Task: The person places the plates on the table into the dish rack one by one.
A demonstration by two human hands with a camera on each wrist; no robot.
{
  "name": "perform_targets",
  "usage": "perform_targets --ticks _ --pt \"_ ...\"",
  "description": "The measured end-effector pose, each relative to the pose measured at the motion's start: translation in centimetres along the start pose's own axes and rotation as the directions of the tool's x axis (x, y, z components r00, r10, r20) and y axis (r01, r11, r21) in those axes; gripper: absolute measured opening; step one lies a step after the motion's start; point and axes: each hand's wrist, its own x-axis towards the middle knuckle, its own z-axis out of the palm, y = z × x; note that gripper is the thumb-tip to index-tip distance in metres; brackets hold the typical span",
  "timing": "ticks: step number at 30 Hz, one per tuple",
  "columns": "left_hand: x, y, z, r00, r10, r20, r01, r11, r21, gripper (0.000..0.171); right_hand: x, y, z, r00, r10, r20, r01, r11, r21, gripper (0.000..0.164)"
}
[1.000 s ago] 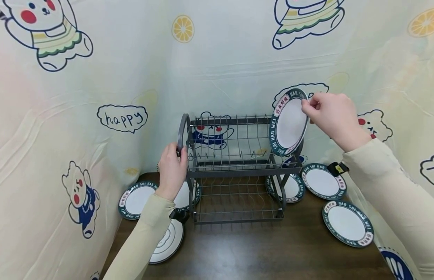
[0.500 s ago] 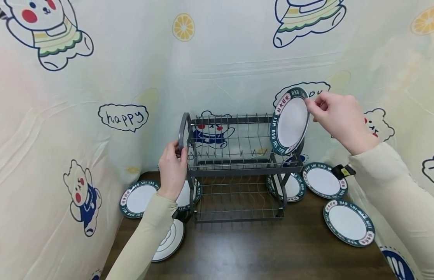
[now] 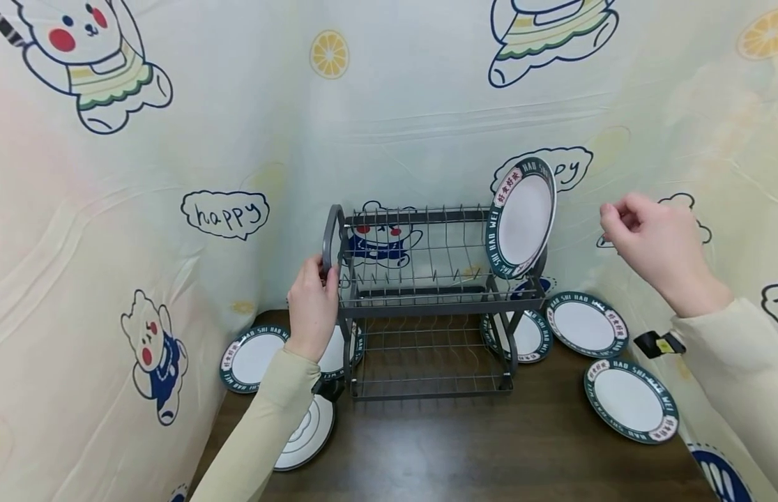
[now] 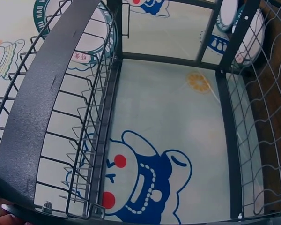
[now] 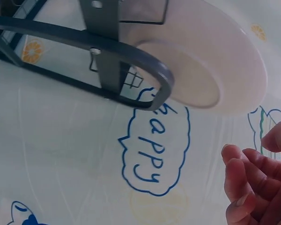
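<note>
On the rack (image 3: pixel 439 308), a tilted plate (image 3: pixel 523 223) stands between both hands (image 3: pixel 310 310) (image 3: pixel 661 254).

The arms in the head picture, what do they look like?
Both sleeves are long, plain and pale cream. By each wrist there's a small black piece; the right one has a yellow mark. The left hand and right hand wear no gloves.
</note>
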Motion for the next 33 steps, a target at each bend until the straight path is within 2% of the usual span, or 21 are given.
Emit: perform_targets --ticks 5,9,15,23,33 --pt "0.0 0.1 0.0 1.0 -0.005 0.005 0.005 1.0 0.008 0.028 -1.4 1.0 0.1 1.0 -0.026 -0.017 0.025 0.999 -0.041 0.024" --pt "0.1 0.2 0.0 1.0 -0.006 0.003 0.006 1.0 0.015 0.028 -2.5 1.6 0.1 1.0 -0.016 -0.002 0.016 0.999 -0.04 0.022" --pt "0.0 0.2 0.0 1.0 -0.019 0.011 0.019 1.0 0.014 0.029 -4.5 3.2 0.4 0.995 0.031 0.093 -0.025 0.998 -0.06 0.023" --pt "-0.1 0.1 -0.1 1.0 -0.014 0.002 0.014 1.0 0.016 0.029 -8.1 6.2 1.8 0.977 0.097 0.191 -0.089 0.995 -0.05 0.022" --pt "-0.1 0.0 0.0 1.0 -0.009 -0.004 0.009 1.0 0.018 0.028 -11.9 8.7 3.1 0.936 0.2 0.289 -0.2 0.979 -0.032 0.025"
